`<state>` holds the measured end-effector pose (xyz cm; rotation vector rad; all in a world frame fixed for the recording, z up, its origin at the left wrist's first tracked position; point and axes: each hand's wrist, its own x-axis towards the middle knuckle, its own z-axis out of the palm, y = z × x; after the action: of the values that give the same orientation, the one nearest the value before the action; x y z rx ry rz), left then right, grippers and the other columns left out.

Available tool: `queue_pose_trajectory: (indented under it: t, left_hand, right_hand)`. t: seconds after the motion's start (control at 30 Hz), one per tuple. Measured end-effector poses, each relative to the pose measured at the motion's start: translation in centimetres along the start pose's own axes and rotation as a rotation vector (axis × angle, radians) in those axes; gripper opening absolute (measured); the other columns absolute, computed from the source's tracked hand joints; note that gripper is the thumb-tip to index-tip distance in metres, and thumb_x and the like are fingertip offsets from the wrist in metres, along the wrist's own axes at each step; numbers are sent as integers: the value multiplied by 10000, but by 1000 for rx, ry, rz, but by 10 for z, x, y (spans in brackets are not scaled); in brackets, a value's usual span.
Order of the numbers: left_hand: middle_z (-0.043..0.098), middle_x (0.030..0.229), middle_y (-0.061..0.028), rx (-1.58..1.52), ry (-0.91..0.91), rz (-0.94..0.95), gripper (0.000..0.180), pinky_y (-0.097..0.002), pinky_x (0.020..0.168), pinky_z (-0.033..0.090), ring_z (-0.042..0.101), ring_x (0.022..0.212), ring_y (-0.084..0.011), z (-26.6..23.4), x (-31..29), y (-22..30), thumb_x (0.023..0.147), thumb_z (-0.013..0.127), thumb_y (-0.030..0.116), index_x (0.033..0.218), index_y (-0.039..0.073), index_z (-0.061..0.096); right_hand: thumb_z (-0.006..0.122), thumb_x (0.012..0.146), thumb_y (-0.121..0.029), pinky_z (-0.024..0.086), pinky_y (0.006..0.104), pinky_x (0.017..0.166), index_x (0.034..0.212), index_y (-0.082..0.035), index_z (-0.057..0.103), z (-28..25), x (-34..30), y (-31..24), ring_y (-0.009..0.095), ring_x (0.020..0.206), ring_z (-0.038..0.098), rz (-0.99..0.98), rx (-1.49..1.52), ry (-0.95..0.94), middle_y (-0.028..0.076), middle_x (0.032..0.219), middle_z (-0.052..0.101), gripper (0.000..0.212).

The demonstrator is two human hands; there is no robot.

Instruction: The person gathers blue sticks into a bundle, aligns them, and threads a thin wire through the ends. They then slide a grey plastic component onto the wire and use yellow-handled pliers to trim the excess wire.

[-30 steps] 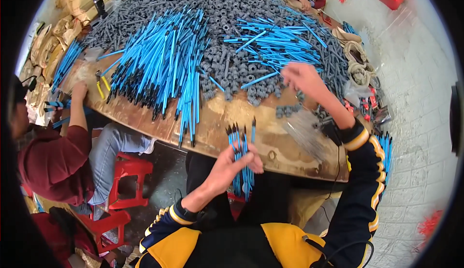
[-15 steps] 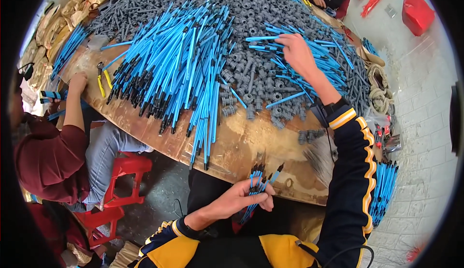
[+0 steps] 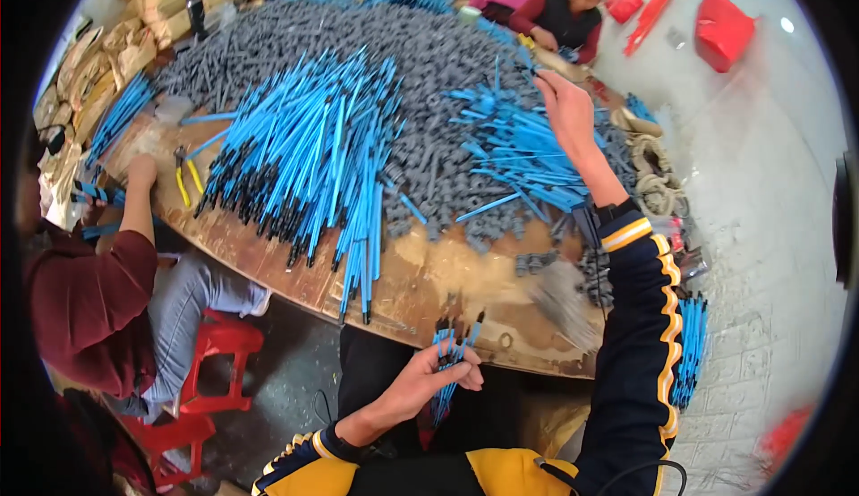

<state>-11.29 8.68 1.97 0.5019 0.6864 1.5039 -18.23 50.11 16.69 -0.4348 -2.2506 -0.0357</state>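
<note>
My left hand (image 3: 419, 387), near the table's front edge, is closed around a small bundle of thin blue sticks (image 3: 442, 401) whose black tips stick up above the fingers. My right hand (image 3: 569, 113) is raised above the far side of the smaller heap of blue sticks (image 3: 523, 142). Its fingers reach out to the left and seem to hold nothing. One blue stick (image 3: 497, 73) stands out near them, apart from the hand. A larger heap of black-ended blue sticks (image 3: 304, 151) fans across the table's middle left.
Grey ribbed plastic fittings (image 3: 429, 133) cover much of the wooden table (image 3: 429, 268). Yellow-handled pliers (image 3: 189, 181) lie at the left. A co-worker in a maroon sleeve (image 3: 94, 295) sits left, by a red stool (image 3: 219, 357). Other people sit at the far side. More sticks (image 3: 689, 348) stand low right.
My right hand has moved right and slightly outward, away from the stick it pinched. My left hand keeps its bundle. The view has shifted, showing more of the far side.
</note>
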Motion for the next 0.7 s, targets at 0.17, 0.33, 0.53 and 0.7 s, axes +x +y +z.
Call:
queue_pose_trajectory:
  t: [0.17,0.33,0.53,0.7]
  left_hand:
    - [664,937,-83,6,123,92,130,-303,821,525,653,866,-165,16,-11,-14,988,576,99,1091,20,585]
    - [663,937,-87,-12,210,110,139,-305,817,526,650,861,-168,34,-28,-11,983,585,100,1099,24,591]
    - [655,902,-81,22,220,119,131,-295,790,518,636,829,-159,39,-34,-12,980,582,94,1090,25,602]
    - [636,847,-64,16,302,164,130,-274,653,468,603,746,-139,45,-44,-14,965,591,81,1085,37,616]
  right_hand:
    - [626,901,-170,528,361,740,1009,-45,693,-43,38,25,346,855,690,254,332,163,197,883,700,179]
    - [605,911,-174,516,409,716,935,-23,674,-28,33,19,347,796,683,-87,-8,-94,170,808,688,168]
    - [594,938,-146,523,383,688,1004,-25,607,-61,53,-12,199,761,675,61,463,352,105,764,657,138]
    - [559,987,-143,516,332,741,1188,-38,562,-102,61,12,179,776,621,416,1436,267,71,878,626,227]
